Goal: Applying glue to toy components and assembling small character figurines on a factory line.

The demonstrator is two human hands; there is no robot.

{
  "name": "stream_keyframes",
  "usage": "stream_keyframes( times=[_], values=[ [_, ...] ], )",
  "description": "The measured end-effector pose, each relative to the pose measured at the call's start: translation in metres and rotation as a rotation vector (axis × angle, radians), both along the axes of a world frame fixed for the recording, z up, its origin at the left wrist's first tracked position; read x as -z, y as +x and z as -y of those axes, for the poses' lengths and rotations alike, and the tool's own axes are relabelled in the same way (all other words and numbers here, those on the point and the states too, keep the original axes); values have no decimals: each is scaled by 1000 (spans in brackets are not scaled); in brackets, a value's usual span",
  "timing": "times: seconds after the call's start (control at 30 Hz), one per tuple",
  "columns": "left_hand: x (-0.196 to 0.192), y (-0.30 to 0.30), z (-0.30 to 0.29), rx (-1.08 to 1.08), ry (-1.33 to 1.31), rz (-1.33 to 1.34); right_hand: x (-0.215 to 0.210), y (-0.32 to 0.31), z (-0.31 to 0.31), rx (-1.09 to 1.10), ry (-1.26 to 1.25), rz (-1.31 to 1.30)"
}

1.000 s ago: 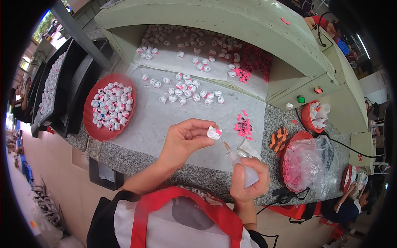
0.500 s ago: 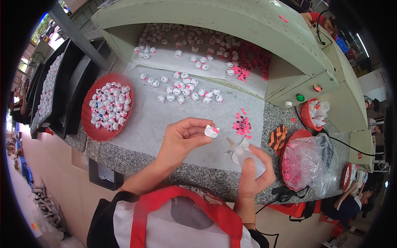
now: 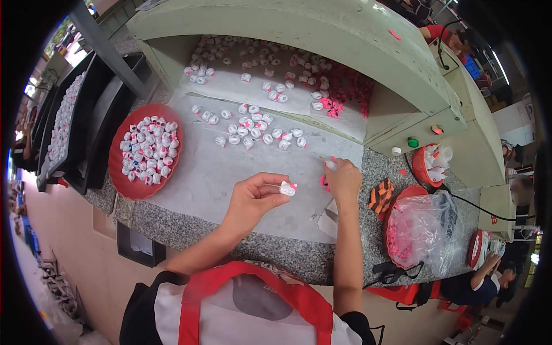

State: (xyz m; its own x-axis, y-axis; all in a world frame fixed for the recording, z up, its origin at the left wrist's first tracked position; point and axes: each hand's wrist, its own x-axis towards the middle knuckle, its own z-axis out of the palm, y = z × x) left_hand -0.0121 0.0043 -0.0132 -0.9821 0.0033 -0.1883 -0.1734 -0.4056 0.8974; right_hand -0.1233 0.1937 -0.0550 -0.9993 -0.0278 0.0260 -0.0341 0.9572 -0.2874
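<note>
- Head view: a small white figure (image 3: 288, 188) with a pink spot is pinched between the thumb and fingers of the left hand (image 3: 253, 197), above the paper sheet (image 3: 201, 172) on the worktop (image 3: 299, 259).
- A pale bottle (image 3: 331, 165), mostly hidden, is held in the curled right hand (image 3: 346, 178) by the sheet's right edge; whether a pink piece is also gripped cannot be told.
- Loose pink pieces (image 3: 324, 183) are partly covered by that hand.
- More white figures (image 3: 248, 123) are scattered toward the sheet's far edge; others are heaped in a red dish (image 3: 119, 172) at the worktop's left end.
- Step in hand, as judged: a pink piece is being sought.
- Next, one piece should be lifted singly, with the pinched figure kept steady.
</note>
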Motion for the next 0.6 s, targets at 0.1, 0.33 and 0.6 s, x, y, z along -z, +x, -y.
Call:
stream_keyframes(
  times=[0.1,0.33,0.6],
  values=[
    [-1,-1,-2,11,13,-10,-3,4,3,-77,-3,-65],
    [-4,2,-2,-17,5,-38,-6,-7,7,31,40,121],
    [-8,1,-3,-34,-27,-17,-39,38,3,157,-942,192]
  ],
)
